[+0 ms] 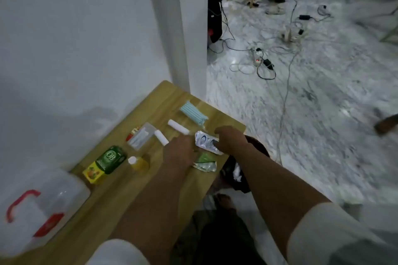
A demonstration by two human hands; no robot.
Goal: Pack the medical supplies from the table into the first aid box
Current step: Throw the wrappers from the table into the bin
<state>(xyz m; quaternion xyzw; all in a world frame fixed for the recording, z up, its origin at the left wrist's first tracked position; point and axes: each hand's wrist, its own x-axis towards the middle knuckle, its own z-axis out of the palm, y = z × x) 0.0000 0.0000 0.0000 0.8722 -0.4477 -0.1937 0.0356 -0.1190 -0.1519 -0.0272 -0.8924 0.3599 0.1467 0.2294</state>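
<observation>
The first aid box [38, 206], clear plastic with a red handle and red latch, stands closed at the table's near left. My right hand [231, 139] grips a white and blue foil packet [204, 142] near the table's right edge. My left hand [179, 153] rests palm down beside it, over a green and white packet [204, 162]. Two white gauze rolls [178, 129] [161, 137] lie just beyond my left hand. A stack of light blue face masks [193, 113] lies at the far end.
On the wooden table [112, 204] also lie a clear plastic case [141, 135], a dark green box [112, 158], a yellow box [93, 172] and a small yellow bottle [139, 162]. A white wall runs along the left. Cables and power strips [260, 58] litter the floor.
</observation>
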